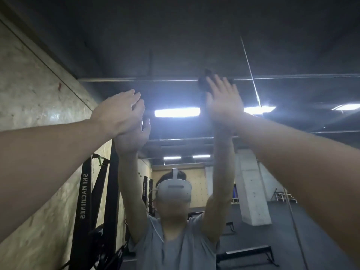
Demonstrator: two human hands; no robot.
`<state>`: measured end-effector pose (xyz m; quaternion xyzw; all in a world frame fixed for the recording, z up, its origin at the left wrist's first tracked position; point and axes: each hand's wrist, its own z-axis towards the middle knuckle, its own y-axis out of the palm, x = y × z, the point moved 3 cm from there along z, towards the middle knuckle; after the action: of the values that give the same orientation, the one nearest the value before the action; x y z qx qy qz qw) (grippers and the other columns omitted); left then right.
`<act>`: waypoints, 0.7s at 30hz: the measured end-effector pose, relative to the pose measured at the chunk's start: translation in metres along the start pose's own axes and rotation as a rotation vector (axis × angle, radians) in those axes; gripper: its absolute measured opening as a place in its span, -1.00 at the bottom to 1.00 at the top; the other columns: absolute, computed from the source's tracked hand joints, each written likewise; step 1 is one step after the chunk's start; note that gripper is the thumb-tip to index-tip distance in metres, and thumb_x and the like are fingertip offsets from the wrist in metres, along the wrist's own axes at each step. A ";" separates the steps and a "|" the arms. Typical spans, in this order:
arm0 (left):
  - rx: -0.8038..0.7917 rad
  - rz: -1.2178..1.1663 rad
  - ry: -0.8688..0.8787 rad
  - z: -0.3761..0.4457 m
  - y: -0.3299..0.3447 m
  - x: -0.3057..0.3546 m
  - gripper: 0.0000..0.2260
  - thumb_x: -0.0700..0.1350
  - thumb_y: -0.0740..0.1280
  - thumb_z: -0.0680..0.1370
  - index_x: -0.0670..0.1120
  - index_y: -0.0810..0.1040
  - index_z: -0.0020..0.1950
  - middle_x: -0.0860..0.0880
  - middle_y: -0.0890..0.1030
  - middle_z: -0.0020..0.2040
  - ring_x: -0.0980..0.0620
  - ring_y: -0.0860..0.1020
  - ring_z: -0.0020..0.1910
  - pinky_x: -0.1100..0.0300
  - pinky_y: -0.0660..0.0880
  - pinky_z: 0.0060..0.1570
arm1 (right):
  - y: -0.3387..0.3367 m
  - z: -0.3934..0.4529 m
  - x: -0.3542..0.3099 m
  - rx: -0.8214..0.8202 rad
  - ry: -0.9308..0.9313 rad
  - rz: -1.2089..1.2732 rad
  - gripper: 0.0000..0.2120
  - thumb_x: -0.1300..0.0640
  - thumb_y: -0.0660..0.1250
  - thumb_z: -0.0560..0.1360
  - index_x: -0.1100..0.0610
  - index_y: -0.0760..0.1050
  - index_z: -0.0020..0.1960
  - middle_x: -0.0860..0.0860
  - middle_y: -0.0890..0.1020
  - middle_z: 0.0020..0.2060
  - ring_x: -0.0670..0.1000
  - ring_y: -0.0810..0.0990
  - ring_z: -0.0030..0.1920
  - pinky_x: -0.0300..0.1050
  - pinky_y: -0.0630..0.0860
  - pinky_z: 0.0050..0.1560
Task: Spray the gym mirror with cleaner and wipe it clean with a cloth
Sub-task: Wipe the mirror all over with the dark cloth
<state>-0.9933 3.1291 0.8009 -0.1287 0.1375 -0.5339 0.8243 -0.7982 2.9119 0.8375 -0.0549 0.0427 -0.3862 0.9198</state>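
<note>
Pressing right hand (224, 102) flat on mirror (292, 55)

Cloth (204, 82) under right hand (224, 102): dark, near black (blurred). Reflected headset (174, 190) white; shirt (175, 250) grey. Machine uprights (85, 193) black, white mirrored lettering. Wall (29, 90) mottled tan. Ceiling (175, 36) dark grey. Pillar (251, 188) pale grey. Floor (315, 240) dark grey.

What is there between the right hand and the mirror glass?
In the head view, a dark cloth lies between the right hand and the mirror. It shows only past the fingertips and is blurred.
</note>
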 end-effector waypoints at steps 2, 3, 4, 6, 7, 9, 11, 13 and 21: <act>0.014 -0.016 0.007 -0.011 0.006 0.013 -0.57 0.02 0.05 0.69 -0.06 0.38 0.52 -0.04 0.23 0.62 -0.11 0.25 0.56 -0.09 0.26 0.48 | -0.009 -0.016 0.044 0.020 0.089 0.002 -0.45 -0.04 -0.02 0.71 -0.02 0.01 0.68 -0.01 0.02 0.67 0.06 -0.03 0.65 0.07 -0.14 0.63; 0.029 -0.012 0.011 -0.016 0.007 0.019 -0.56 0.02 0.05 0.69 -0.02 0.34 0.56 -0.01 0.19 0.64 -0.08 0.23 0.57 -0.09 0.25 0.49 | -0.012 -0.025 0.061 0.022 0.114 -0.001 -0.45 -0.03 -0.02 0.71 0.00 0.02 0.68 0.00 0.03 0.67 0.08 -0.02 0.65 0.09 -0.13 0.63; 0.051 -0.008 0.008 -0.021 0.008 0.025 -0.56 0.04 0.05 0.70 0.00 0.32 0.57 0.01 0.19 0.64 -0.07 0.23 0.57 -0.10 0.26 0.49 | -0.014 -0.033 0.074 0.017 0.131 -0.007 -0.45 -0.03 -0.03 0.71 0.01 0.01 0.68 0.01 0.02 0.67 0.09 -0.03 0.65 0.10 -0.13 0.63; 0.083 -0.013 0.000 -0.024 0.011 0.035 -0.56 0.06 0.05 0.70 0.03 0.31 0.58 0.04 0.21 0.63 -0.06 0.24 0.57 -0.10 0.27 0.47 | -0.017 -0.041 0.090 0.005 0.150 -0.023 -0.44 -0.03 -0.05 0.71 0.03 -0.01 0.68 0.02 0.01 0.67 0.09 -0.05 0.65 0.10 -0.14 0.62; 0.074 -0.023 -0.016 -0.025 0.013 0.040 -0.57 0.06 0.05 0.70 0.03 0.32 0.57 0.04 0.22 0.63 -0.06 0.25 0.56 -0.10 0.27 0.46 | -0.017 -0.042 0.092 0.006 0.156 -0.026 -0.44 -0.02 -0.06 0.71 0.03 -0.02 0.68 0.02 0.01 0.67 0.09 -0.05 0.65 0.10 -0.14 0.62; 0.038 -0.039 -0.029 -0.028 0.017 0.046 -0.57 0.05 0.05 0.70 0.01 0.33 0.56 0.03 0.25 0.61 -0.07 0.27 0.54 -0.10 0.28 0.45 | -0.015 -0.043 0.090 0.015 0.188 -0.027 -0.44 -0.01 -0.05 0.71 0.04 -0.02 0.68 0.04 0.02 0.67 0.11 -0.04 0.65 0.09 -0.13 0.61; 0.023 -0.027 -0.027 -0.031 0.020 0.049 -0.57 0.06 0.06 0.70 0.01 0.36 0.54 0.02 0.30 0.57 -0.07 0.30 0.52 -0.12 0.31 0.45 | -0.011 -0.044 0.081 0.027 0.230 -0.029 -0.44 -0.01 -0.05 0.70 0.05 -0.04 0.68 0.05 0.02 0.67 0.13 -0.04 0.65 0.10 -0.13 0.60; 0.019 -0.026 -0.044 -0.034 0.019 0.048 -0.57 0.06 0.07 0.70 0.00 0.36 0.54 0.01 0.31 0.57 -0.06 0.29 0.53 -0.12 0.30 0.46 | -0.006 -0.047 0.068 0.016 0.254 -0.040 -0.43 -0.02 -0.07 0.70 0.04 -0.07 0.68 0.06 -0.01 0.67 0.13 -0.07 0.65 0.13 -0.16 0.61; 0.039 -0.018 -0.080 -0.055 0.012 -0.016 -0.61 0.05 0.04 0.69 -0.02 0.44 0.45 0.03 0.37 0.51 -0.05 0.35 0.47 -0.09 0.36 0.34 | 0.018 -0.070 -0.047 -0.085 0.119 -0.018 -0.42 -0.07 -0.12 0.71 0.02 -0.16 0.68 0.06 -0.13 0.67 0.13 -0.18 0.65 0.15 -0.26 0.61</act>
<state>-1.0096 3.1452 0.7467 -0.1350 0.0928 -0.5384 0.8266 -0.8268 2.9526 0.7673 -0.0712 0.1131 -0.3947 0.9090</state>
